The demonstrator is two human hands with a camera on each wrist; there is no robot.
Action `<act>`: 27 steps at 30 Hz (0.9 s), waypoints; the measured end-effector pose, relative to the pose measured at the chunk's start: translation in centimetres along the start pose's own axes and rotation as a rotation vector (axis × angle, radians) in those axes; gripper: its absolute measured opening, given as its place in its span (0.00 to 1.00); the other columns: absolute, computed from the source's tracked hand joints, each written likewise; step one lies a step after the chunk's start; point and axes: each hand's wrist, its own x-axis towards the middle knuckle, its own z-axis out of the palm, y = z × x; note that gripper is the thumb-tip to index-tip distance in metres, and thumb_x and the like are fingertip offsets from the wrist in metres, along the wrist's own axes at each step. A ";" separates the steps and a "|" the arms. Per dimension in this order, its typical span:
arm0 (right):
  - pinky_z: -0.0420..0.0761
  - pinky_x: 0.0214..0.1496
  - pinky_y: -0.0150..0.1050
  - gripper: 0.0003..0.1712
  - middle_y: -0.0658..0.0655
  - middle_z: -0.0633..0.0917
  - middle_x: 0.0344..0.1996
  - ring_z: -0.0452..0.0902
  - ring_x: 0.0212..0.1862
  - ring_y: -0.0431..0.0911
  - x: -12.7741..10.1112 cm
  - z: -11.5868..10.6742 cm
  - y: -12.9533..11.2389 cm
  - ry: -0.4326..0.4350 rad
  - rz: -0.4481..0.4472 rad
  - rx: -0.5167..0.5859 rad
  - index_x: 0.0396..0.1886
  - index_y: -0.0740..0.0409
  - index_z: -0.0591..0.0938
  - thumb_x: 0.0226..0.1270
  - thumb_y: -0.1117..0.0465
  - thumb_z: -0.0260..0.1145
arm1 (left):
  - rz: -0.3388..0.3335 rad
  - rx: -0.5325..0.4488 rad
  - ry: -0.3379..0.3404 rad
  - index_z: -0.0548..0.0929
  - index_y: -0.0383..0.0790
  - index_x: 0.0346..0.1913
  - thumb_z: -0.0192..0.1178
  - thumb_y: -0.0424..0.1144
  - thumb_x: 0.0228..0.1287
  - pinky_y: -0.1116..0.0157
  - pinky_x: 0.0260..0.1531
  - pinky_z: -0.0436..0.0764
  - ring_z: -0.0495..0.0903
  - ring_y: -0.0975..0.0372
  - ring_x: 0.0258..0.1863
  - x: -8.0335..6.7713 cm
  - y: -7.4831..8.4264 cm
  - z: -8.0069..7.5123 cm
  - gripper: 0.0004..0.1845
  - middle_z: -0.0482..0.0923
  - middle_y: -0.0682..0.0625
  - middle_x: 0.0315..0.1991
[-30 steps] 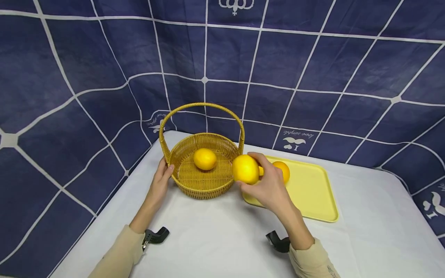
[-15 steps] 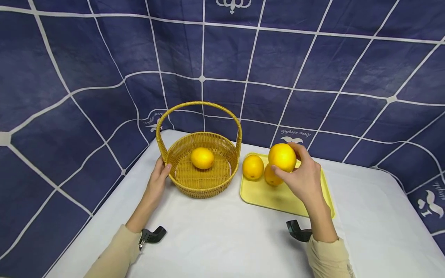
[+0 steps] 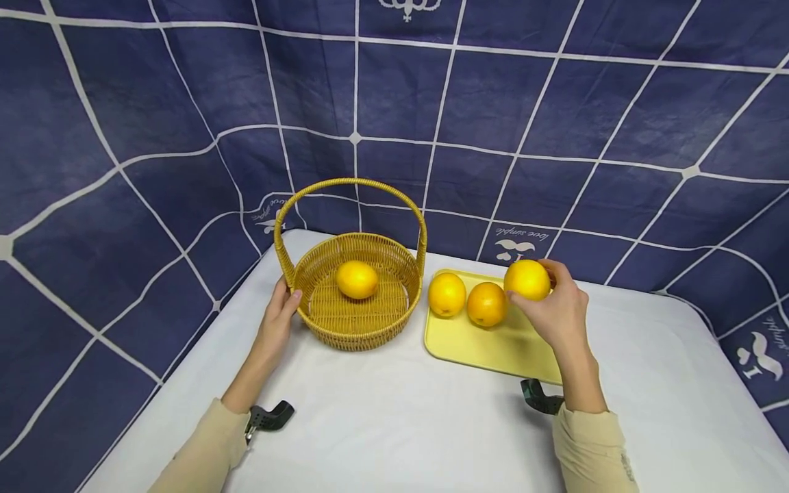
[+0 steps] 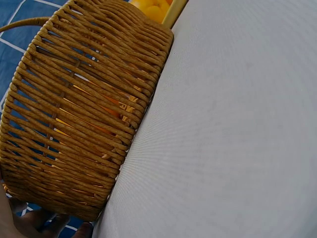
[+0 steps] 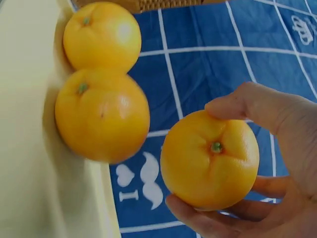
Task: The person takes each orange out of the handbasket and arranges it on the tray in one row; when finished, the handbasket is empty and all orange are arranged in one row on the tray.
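Observation:
My right hand (image 3: pixel 557 308) pinches an orange (image 3: pixel 527 279) between thumb and fingers, above the right part of the yellow tray (image 3: pixel 474 349). In the right wrist view, the held orange (image 5: pixel 210 158) has its green stem spot facing the camera. Two more oranges sit on the tray, one at the left end (image 3: pixel 446 294) and one beside it (image 3: pixel 487 304). A wicker basket (image 3: pixel 357 335) with a tall arched handle stands left of the tray, and an oval yellow-orange fruit (image 3: pixel 357 280) lies inside. My left hand (image 3: pixel 279 322) grips the basket's left side at the handle's base.
A white cloth (image 3: pixel 394 418) covers the table. Blue fabric (image 3: pixel 394 89) with white grid lines hangs close behind the basket and tray, and along the left side. Each wrist wears a black mount, such as the left mount (image 3: pixel 271 415).
My right hand has carried the orange from beside the basket's right rim rightward over the tray, lower now than half a second ago. The left hand keeps its grip on the basket.

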 end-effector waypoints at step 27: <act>0.72 0.68 0.66 0.49 0.77 0.75 0.66 0.70 0.62 0.71 1.1 2.0 4.6 -0.282 0.142 -0.106 0.77 0.64 0.68 0.58 0.58 0.79 | 0.005 0.011 -0.011 0.44 0.44 0.87 0.43 0.50 0.87 0.86 0.68 0.59 0.49 0.50 0.84 0.1 0.2 -0.1 0.36 0.51 0.40 0.85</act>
